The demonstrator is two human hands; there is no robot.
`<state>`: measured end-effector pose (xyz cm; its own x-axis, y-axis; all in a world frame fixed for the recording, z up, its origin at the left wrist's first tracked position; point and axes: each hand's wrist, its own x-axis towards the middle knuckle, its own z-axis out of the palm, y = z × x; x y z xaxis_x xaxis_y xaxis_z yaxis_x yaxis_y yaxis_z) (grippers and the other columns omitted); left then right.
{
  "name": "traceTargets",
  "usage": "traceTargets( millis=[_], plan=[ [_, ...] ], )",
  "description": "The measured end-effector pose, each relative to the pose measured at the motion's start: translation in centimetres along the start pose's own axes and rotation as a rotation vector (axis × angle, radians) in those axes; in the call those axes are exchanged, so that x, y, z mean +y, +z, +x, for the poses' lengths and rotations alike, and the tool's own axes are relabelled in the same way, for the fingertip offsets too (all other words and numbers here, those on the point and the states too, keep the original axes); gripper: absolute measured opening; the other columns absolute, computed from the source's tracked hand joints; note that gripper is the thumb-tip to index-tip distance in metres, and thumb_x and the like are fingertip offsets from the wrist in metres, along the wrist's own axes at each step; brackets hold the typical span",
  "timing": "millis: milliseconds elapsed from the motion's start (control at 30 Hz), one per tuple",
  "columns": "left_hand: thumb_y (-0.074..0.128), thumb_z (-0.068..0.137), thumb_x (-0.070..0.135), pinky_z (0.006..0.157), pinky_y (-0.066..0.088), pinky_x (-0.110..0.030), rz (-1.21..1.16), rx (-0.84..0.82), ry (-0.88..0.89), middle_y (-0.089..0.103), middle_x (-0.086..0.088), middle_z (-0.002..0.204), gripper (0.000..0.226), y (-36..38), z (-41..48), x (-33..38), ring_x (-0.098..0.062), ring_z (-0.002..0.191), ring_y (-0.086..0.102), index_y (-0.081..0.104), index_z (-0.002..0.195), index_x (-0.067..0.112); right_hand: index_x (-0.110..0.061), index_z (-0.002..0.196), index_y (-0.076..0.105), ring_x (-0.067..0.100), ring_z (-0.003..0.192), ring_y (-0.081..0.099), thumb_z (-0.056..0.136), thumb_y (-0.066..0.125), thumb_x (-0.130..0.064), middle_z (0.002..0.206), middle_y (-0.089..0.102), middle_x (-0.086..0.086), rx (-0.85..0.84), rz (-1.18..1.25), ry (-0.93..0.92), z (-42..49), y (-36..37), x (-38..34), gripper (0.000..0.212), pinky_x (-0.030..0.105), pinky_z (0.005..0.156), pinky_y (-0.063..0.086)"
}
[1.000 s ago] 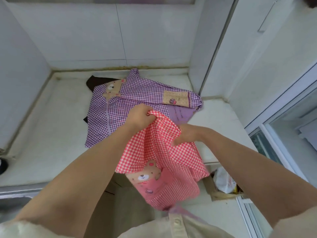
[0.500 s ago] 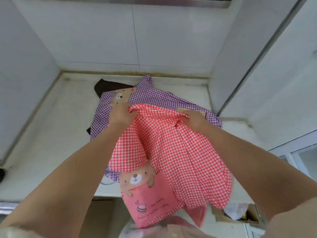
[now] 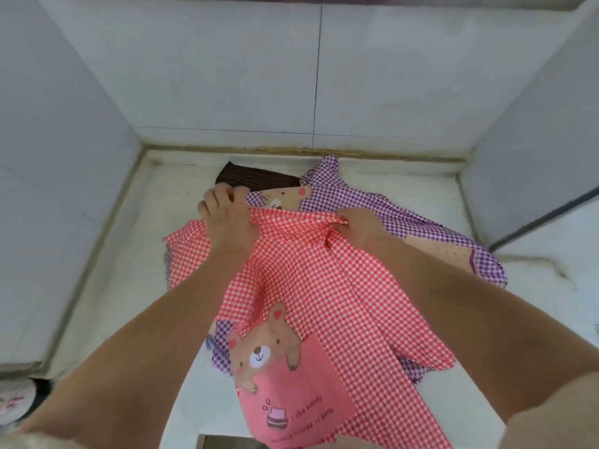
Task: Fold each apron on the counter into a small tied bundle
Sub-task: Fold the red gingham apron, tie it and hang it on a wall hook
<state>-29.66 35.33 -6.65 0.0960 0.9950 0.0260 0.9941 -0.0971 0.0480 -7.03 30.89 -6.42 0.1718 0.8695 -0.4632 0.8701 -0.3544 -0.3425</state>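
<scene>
Red gingham apron (image 3: 308,280), spread on the white counter (image 3: 139,260) over a purple gingham apron (image 3: 421,228), bear pocket nearest the camera. I see the left hand (image 3: 227,222) gripping its far edge with curled fingers, and the right hand (image 3: 359,228) pinching a gather of the same edge. A dark brown cloth (image 3: 252,179) lies just beyond the left hand.

On pink pocket (image 3: 301,393) of red-and-white checked cotton apron (image 3: 324,270), beside cake drawing (image 3: 276,420): dark script, roughly "I like honey"; lower line unreadable.

Home kitchen: stone counter (image 3: 136,241), tiled walls (image 3: 227,76).
</scene>
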Motion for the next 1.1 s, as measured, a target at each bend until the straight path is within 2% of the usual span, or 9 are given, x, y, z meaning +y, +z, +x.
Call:
traceTargets(
  millis=[100,233,400,467,567,667,800,900,1100],
  plan=[
    [0.070,0.082,0.021,0.096,0.038,-0.033,-0.218,0.014,0.292,0.043,-0.008,0.127,0.050,0.5,-0.4,1.8,-0.021,0.111,0.047,0.051,0.127,0.018,-0.019,0.105,0.068,0.024,0.096,0.062,0.094,0.051,-0.038,0.110,0.068,0.005,-0.003,-0.045,0.029,1.1,0.7,-1.1,0.027,0.040,0.096,0.049],
    [0.062,0.090,0.032,0.077,0.046,-0.026,-0.350,-0.291,0.629,0.068,0.002,0.097,0.016,1.9,-1.5,4.1,-0.018,0.087,0.065,0.064,0.103,0.022,-0.025,0.095,0.066,0.021,0.097,0.063,0.093,0.057,-0.038,0.104,0.069,0.002,0.063,0.095,-0.020,2.0,1.5,-0.1,0.017,0.038,0.095,0.048],
    [0.065,0.087,0.038,0.110,0.032,-0.033,-0.190,-0.589,0.649,0.039,-0.007,0.143,0.058,5.8,-2.3,4.8,-0.023,0.129,0.041,0.047,0.140,0.022,-0.022,0.115,0.059,0.020,0.115,0.047,0.082,0.070,-0.030,0.118,0.056,0.000,0.350,0.098,-0.149,1.6,2.9,2.5,0.036,0.039,0.101,0.036],
    [0.066,0.086,0.038,0.117,0.027,-0.037,-0.170,-0.606,0.645,0.030,-0.008,0.150,0.065,6.4,-2.4,4.8,-0.026,0.135,0.034,0.041,0.145,0.025,-0.025,0.103,0.059,0.010,0.098,0.050,0.084,0.068,-0.029,0.101,0.057,-0.009,0.420,0.207,-0.200,0.2,3.0,2.7,0.022,0.031,0.089,0.041],
    [0.072,0.081,0.036,0.118,0.022,-0.040,-0.187,-0.616,0.614,0.023,-0.010,0.153,0.073,7.0,-2.7,5.0,-0.030,0.140,0.025,0.040,0.146,0.024,-0.019,0.082,0.064,0.010,0.070,0.061,0.094,0.058,-0.038,0.073,0.064,-0.006,0.065,0.206,-0.082,-1.6,3.7,3.2,0.023,0.030,0.076,0.051],
    [0.076,0.075,0.040,0.119,0.020,-0.043,-0.126,-0.600,0.594,0.016,-0.014,0.153,0.088,7.7,-3.6,5.5,-0.037,0.141,0.017,0.032,0.149,0.021,0.000,0.119,0.059,0.021,0.080,0.070,0.095,0.059,-0.038,0.102,0.070,0.015,-0.380,0.065,0.210,-3.5,5.4,4.5,0.045,0.030,0.074,0.058],
    [0.081,0.068,0.046,0.118,0.019,-0.047,-0.119,-0.585,0.570,0.010,-0.016,0.152,0.111,8.1,-5.2,5.6,-0.041,0.140,0.015,0.016,0.153,0.020,0.002,0.144,0.035,0.032,0.106,0.066,0.088,0.067,-0.044,0.130,0.059,0.022,-0.648,0.059,0.345,-6.4,8.1,6.9,0.079,0.042,0.095,0.054],
    [0.082,0.068,0.050,0.118,0.016,-0.049,-0.061,-0.587,0.552,0.000,-0.017,0.155,0.123,8.3,-6.1,5.8,-0.043,0.141,0.010,0.003,0.155,0.015,-0.006,0.147,0.036,0.033,0.124,0.054,0.089,0.066,-0.042,0.145,0.047,0.015,-0.648,0.119,0.299,-8.7,10.1,8.4,0.075,0.040,0.105,0.045],
    [0.079,0.076,0.040,0.120,0.014,-0.052,-0.085,-0.511,0.514,-0.008,-0.022,0.157,0.114,9.7,-8.4,5.7,-0.045,0.145,0.003,0.002,0.155,0.012,-0.020,0.136,0.053,0.025,0.125,0.050,0.090,0.065,-0.037,0.132,0.055,-0.003,-0.570,0.531,0.252,-13.0,12.5,10.9,0.051,0.040,0.109,0.036]
  ],
)
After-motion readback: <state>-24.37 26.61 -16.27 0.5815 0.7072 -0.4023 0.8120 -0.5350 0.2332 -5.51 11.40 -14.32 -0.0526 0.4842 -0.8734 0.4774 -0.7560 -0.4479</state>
